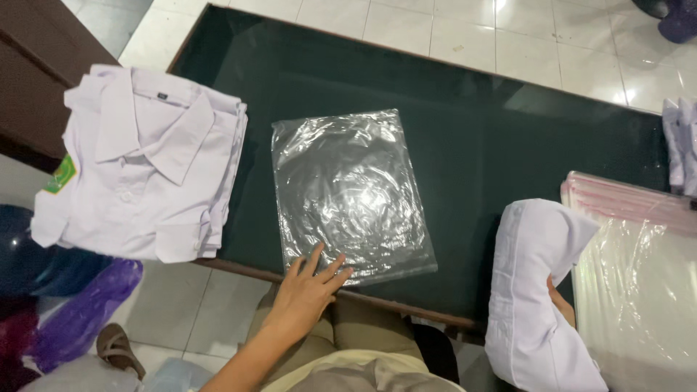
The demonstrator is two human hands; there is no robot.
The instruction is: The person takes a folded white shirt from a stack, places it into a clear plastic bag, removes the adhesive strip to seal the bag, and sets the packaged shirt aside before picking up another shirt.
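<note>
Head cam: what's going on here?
A seated person works at a dark glass table. The left hand presses flat on the near edge of a clear plastic bag. The right hand holds a folded white shirt. A stack of folded shirts lies left, more bags right.

Dark glass table (465,123); glossy white tiled floor (465,36).

Glossy crinkled clear plastic bag (353,194), smooth dark glass tabletop (494,138); matt white cloth shirts (141,165), shiny floor tiles (465,33)
</note>
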